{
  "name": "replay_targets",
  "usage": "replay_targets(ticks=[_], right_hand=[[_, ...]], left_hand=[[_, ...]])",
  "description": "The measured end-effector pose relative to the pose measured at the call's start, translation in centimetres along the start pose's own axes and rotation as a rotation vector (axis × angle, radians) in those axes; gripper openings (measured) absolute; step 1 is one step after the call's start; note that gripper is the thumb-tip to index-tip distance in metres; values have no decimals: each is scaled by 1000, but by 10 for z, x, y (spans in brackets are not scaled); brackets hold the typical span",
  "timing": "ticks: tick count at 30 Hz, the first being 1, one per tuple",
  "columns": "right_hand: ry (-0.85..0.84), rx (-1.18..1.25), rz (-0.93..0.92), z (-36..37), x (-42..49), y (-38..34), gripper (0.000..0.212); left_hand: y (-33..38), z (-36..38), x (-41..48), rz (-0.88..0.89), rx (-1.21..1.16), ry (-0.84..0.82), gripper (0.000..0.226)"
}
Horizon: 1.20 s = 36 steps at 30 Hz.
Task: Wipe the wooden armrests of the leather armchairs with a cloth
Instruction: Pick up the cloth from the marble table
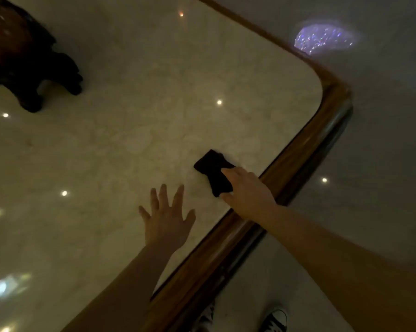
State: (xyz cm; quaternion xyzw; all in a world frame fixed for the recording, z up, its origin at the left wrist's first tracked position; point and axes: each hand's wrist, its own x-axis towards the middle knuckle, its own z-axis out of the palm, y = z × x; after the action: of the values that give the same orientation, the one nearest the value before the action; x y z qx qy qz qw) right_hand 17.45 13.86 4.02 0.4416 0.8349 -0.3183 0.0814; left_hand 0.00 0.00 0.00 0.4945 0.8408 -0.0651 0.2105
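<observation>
A dark folded cloth (211,170) lies on a glossy pale marble table top (130,140), close to its wooden edge. My right hand (246,190) rests on the near end of the cloth, thumb on one side and fingers on the other, gripping it. Flat over the marble to the left, my left hand (166,219) has its fingers spread wide and holds nothing. No armchair or armrest is in view.
A rounded wooden rim (298,159) borders the table on the right and curves at the far corner. A dark carved wooden ornament (27,58) stands at the far left. Grey floor (381,140) and my two sneakers (274,319) lie beyond the rim.
</observation>
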Motion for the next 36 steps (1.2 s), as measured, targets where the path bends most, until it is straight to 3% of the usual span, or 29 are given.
replay_targets(ticks=[7,11,16,20,28,36], right_hand=[[9,-255,-1,35,67,7,78],[44,-352,30,42,77,4,71],[31,-202,50,38,83,-1,53],[23,-41,86,33,82,-2,50],[180,118,102,13,33,-9,37],[288,192,114,-41,-35,-21,35]], left_hand=[[-13,39,27,35,29,-26,86],[-13,42,29,42,23,-26,86],[-11,40,30,36,13,-51,86],[-11,40,30,31,-2,-58,85],[-5,15,32,-17,-27,-107,93],[28,-46,2,67,-40,52,91]])
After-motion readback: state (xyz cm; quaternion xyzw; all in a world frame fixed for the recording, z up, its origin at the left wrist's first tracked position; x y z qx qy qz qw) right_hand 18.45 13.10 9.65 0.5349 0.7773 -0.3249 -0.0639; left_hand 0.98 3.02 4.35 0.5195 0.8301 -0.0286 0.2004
